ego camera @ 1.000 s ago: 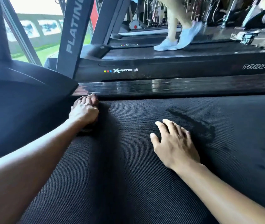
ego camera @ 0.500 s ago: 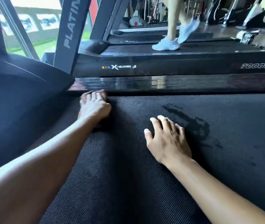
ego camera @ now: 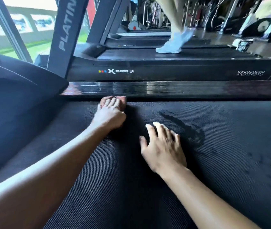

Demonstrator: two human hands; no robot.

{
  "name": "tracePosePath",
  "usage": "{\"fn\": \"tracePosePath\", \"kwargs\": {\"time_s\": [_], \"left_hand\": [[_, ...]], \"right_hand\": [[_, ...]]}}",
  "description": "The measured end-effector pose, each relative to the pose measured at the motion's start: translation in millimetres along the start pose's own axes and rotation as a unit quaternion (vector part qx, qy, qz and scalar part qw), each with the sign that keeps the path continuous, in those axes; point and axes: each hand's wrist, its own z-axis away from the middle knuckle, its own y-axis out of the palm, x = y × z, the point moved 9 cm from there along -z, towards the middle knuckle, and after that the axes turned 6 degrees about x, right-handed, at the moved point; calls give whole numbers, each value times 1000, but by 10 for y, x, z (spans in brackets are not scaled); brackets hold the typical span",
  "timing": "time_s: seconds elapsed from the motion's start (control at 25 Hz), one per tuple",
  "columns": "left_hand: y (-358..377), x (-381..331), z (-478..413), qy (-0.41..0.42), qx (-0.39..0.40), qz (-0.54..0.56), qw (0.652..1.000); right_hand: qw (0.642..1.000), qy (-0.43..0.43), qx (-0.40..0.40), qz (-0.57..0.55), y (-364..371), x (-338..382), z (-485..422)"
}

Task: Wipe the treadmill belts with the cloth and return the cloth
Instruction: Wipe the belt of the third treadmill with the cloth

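Gym, black treadmill belt [ego camera: 148,187] across the view. Fingers [ego camera: 113,100] of left hand [ego camera: 110,116] curled tight at the belt's far edge, hard against the glossy side rail [ego camera: 164,90]; cloth not made out, perhaps bunched under that palm, cannot tell. Fingers [ego camera: 157,128] of right hand [ego camera: 162,146] straight and spread, flat on the belt, just beside a damp streak [ego camera: 189,128] trailing right. Unwiped belt mostly rightward, long axis along the rail; left hand best placed to lead

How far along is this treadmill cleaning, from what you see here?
Done: damp streaks darken this belt, so part looks wiped. In hand: the left hand presses at the belt's far edge, perhaps on a dark cloth; the right hand lies flat. Left: the dry near part, the other belts, returning the cloth.
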Motion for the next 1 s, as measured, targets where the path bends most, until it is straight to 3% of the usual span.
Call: {"fn": "tracePosePath", "kwargs": {"time_s": [0.08,0.24,0.32,0.4,0.44,0.52,0.56,0.6,0.68,0.72,0.8,0.88,1.0], "left_hand": [[43,-33,36,55,33,19,998],[-62,795,4,-72,-23,-19,997],[59,422,76,-47,-6,-28,998],[171,-34,148,-7,56,82,995],[127,-162,239,2,90,221,971],[-99,17,372,12,114,511,852],[-170,215,492,-8,92,553,828],[-225,435,617,-28,62,508,859],[-182,805,880,-63,35,240,968],[-110,846,999,-56,34,116,991],[10,854,1101,-36,33,14,999],[-20,808,1146,-35,14,10,999],[-73,790,1167,-48,-12,31,998]], "right_hand": [[1000,-2,-5,2,-2,-3,-16],[1000,-5,-6,10,-14,5,-7],[1000,-3,-2,16,-7,-17,-21],[1000,2,23,15,33,-28,-47],[999,4,29,14,30,-29,-46],[1000,11,29,2,8,-36,-32],[999,12,30,-4,4,-46,-28],[999,10,33,-9,11,-53,-30],[998,14,57,-23,10,-47,-34],[996,32,79,-38,20,-55,-56],[982,103,133,-90,-31,-48,-148],[970,153,104,-158,-178,122,-298],[989,47,-17,-137,-367,835,-539]]}}
